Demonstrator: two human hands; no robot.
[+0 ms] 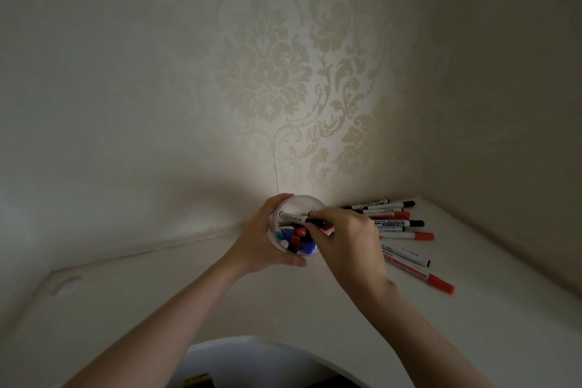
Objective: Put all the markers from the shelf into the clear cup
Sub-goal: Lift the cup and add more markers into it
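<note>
My left hand (pixel 263 236) is wrapped around the clear cup (pixel 297 201), holding it just above the white shelf (pixel 220 287) near the back wall. Several markers with red, blue and black caps stand inside the cup. My right hand (pixel 346 239) grips a white marker with a black cap (pixel 291 217) that lies across the cup's mouth, its far end over the rim. To the right, a loose pile of markers (pixel 393 220) with black and red caps lies on the shelf. A red-capped marker (pixel 422 274) lies nearest the front.
Patterned wallpaper (pixel 271 88) closes the back, and a side wall (pixel 504 135) meets it at the right corner behind the pile. The shelf's front edge has a curved cut-out (pixel 252 343) between my forearms.
</note>
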